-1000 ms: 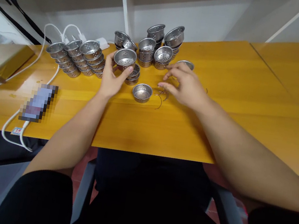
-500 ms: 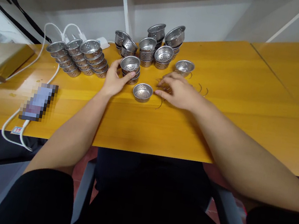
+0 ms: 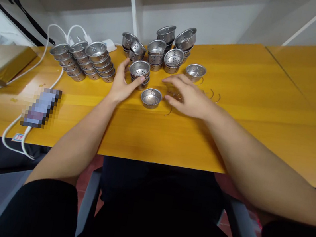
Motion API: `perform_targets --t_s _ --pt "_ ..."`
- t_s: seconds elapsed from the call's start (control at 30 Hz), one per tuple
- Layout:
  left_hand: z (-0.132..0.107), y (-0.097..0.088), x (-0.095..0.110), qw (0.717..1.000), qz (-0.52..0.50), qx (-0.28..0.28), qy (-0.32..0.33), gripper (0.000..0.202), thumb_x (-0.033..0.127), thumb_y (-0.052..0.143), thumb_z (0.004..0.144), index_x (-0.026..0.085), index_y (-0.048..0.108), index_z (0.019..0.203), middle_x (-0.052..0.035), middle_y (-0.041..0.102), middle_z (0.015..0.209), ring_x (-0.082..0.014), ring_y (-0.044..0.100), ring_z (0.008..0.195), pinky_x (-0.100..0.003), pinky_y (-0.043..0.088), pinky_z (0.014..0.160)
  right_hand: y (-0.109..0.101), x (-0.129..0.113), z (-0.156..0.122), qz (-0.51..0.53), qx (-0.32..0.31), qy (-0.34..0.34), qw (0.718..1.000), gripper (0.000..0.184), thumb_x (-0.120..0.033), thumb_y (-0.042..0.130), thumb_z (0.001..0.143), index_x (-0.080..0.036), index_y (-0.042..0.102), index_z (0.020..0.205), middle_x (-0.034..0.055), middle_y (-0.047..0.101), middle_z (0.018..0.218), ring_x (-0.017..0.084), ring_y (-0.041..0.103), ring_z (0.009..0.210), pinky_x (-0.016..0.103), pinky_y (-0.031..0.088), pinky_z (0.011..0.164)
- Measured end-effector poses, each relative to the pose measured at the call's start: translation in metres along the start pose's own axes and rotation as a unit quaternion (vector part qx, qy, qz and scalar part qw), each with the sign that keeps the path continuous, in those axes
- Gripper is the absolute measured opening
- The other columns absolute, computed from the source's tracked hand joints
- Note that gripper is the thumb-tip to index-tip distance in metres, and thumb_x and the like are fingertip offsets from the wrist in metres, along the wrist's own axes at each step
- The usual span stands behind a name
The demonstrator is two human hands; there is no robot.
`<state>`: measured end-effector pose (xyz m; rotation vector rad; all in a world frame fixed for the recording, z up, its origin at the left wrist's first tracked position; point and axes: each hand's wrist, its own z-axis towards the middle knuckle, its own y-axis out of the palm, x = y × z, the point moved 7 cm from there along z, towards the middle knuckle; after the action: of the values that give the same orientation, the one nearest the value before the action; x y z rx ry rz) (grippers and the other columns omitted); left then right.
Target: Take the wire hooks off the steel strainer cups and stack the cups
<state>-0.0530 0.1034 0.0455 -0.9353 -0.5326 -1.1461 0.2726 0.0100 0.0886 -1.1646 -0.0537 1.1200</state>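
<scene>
On the table, a short stack of perforated metal cups (image 3: 140, 69) stands beside my left hand (image 3: 122, 86). The thumb overlaps the stack's front and the other fingers are spread along its left side, with the hand not closed around it. A single shallow metal cup (image 3: 151, 98) sits in front of that stack. To its right, my right hand (image 3: 190, 97) hovers low with thumb and fingers apart and nothing visible between them. Thin curved wire pieces (image 3: 176, 95) lie under and around this hand, partly hidden by it. Another single cup (image 3: 195, 72) stands just beyond its fingers.
Leaning stacks of cups (image 3: 96, 53) stand at the left, and more stacks (image 3: 156, 49) are at the back. A phone (image 3: 41, 108) with a white cable lies at the left front. A cardboard box (image 3: 2, 64) is at far left; loose wires (image 3: 214, 95) lie at right.
The short stack by my left hand has shifted slightly right, and a small gap shows between it and the fingertips. My right hand's fingers have spread wider and lifted a little.
</scene>
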Motion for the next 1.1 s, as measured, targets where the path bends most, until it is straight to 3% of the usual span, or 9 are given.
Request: perform_targets --t_s 0.07,0.2,0.33,0.5,0.63,0.77,0.87,0.97,1.1 --pt "-0.002 -0.010 0.020 0.999 0.018 0.032 0.029 0.121 0.115 0.091 0.087 0.041 0.061 0.179 -0.0153 0.060 0.198 -0.0514 0.054 0.192 -0.077 0.043 0.163 0.006 -0.008 0.000 0.011 -0.017 -0.037 0.999 0.051 -0.035 0.081 0.118 -0.033 0.085 0.169 0.0188 0.070 0.182 0.050 0.070 0.171 0.077 0.056 0.147" --pt "-0.010 -0.012 0.077 0.987 0.067 0.042 0.139 0.089 0.106 0.080 0.106 0.044 0.071 0.169 -0.0093 0.066 0.193 -0.0466 0.055 0.192 -0.075 0.042 0.164 0.015 -0.017 0.002 0.025 -0.056 -0.060 0.996 0.017 -0.034 0.081 0.119 -0.032 0.096 0.126 0.0185 0.076 0.172 0.049 0.073 0.163 0.079 0.058 0.143" --pt "-0.021 0.003 0.117 0.976 0.084 0.004 0.201 0.086 0.104 0.080 0.109 0.041 0.074 0.167 -0.0087 0.074 0.184 -0.0457 0.067 0.183 -0.076 0.044 0.163 0.001 -0.034 0.005 0.046 -0.009 -0.066 0.997 0.025 -0.043 0.071 0.127 -0.034 0.094 0.128 0.0159 0.082 0.155 0.044 0.079 0.145 0.070 0.065 0.133" --pt "-0.027 0.023 0.120 0.988 0.066 -0.082 0.117 0.110 0.111 0.097 0.086 0.040 0.076 0.168 -0.0096 0.080 0.180 -0.0512 0.069 0.182 -0.077 0.049 0.162 -0.021 -0.055 0.003 0.040 0.077 -0.060 0.994 0.034 -0.055 0.064 0.132 -0.038 0.092 0.137 0.0138 0.081 0.160 0.044 0.075 0.154 0.070 0.061 0.139" --pt "-0.029 0.030 0.124 0.987 0.050 -0.099 0.119 0.104 0.107 0.097 0.091 0.042 0.076 0.169 -0.0082 0.082 0.176 -0.0478 0.075 0.176 -0.075 0.057 0.158 -0.018 -0.061 0.002 0.043 0.060 -0.073 0.995 0.037 -0.056 0.063 0.129 -0.037 0.092 0.141 0.0152 0.083 0.162 0.048 0.075 0.157 0.078 0.060 0.139" --pt "-0.029 0.032 0.131 0.980 0.084 -0.107 0.144 0.104 0.107 0.097 0.091 0.044 0.075 0.170 -0.0081 0.082 0.174 -0.0456 0.076 0.174 -0.074 0.060 0.155 -0.016 -0.059 0.002 0.000 0.058 -0.030 0.998 0.047 -0.052 0.083 0.115 -0.040 0.088 0.161 0.0142 0.071 0.184 0.056 0.060 0.176 0.091 0.052 0.145" --pt "-0.028 0.032 0.133 0.978 0.101 -0.108 0.149 0.104 0.108 0.098 0.089 0.044 0.076 0.168 -0.0078 0.082 0.171 -0.0458 0.074 0.175 -0.075 0.059 0.156 -0.012 -0.058 0.002 -0.028 0.041 -0.011 0.999 0.046 -0.044 0.087 0.111 -0.042 0.090 0.157 0.0119 0.065 0.189 0.058 0.052 0.181 0.096 0.047 0.146" --pt "-0.029 0.035 0.131 0.983 0.068 -0.109 0.134 0.105 0.105 0.103 0.085 0.042 0.078 0.166 -0.0093 0.081 0.173 -0.0463 0.073 0.176 -0.072 0.058 0.158 -0.009 -0.057 0.002 -0.030 0.026 -0.012 0.999 0.034 -0.043 0.084 0.114 -0.043 0.092 0.147 0.0104 0.068 0.183 0.056 0.053 0.180 0.094 0.047 0.148" --pt "-0.028 0.037 0.123 0.990 0.030 -0.109 0.087 0.106 0.098 0.112 0.079 0.040 0.078 0.161 -0.0095 0.078 0.174 -0.0485 0.073 0.176 -0.071 0.060 0.157 -0.016 -0.052 0.003 -0.012 0.043 0.003 0.999 0.038 -0.055 0.086 0.120 -0.042 0.089 0.156 0.0145 0.072 0.176 0.056 0.059 0.175 0.090 0.050 0.148"
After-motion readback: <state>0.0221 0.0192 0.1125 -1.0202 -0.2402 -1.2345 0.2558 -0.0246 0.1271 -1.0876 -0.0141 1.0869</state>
